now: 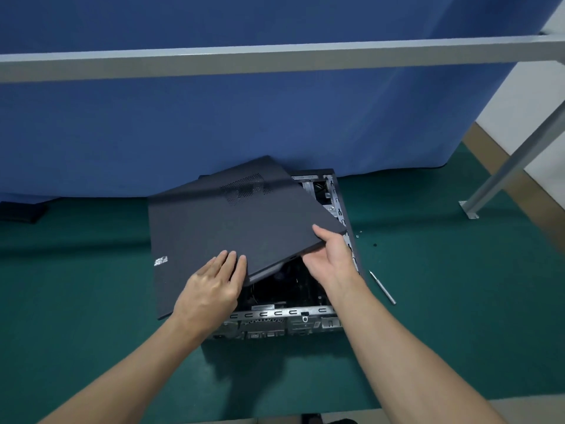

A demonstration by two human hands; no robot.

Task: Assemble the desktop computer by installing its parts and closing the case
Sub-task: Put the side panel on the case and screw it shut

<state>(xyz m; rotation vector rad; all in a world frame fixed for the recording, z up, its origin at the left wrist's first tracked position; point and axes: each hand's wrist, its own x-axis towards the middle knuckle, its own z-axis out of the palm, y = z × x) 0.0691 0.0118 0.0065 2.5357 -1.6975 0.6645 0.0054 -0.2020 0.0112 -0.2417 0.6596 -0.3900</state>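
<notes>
Both bare forearms reach in from the near edge toward the middle of the scene. The left hand lies palm down on the side panel, fingers straight and pressed together, near the panel's near edge. The right hand pinches the panel's near right edge, with the thumb on top and the fingers curled beneath.

The panel is dark grey, skewed and tilted over the computer case. The case lies on its side on the green work surface, open side up. The near right and far right parts of its interior are exposed. A perforated vent patch sits toward the panel's far edge.

A small sticker is on the panel's left edge; its writing is too small to read.

A slim screwdriver lies just right of the case, with small screws farther back.
</notes>
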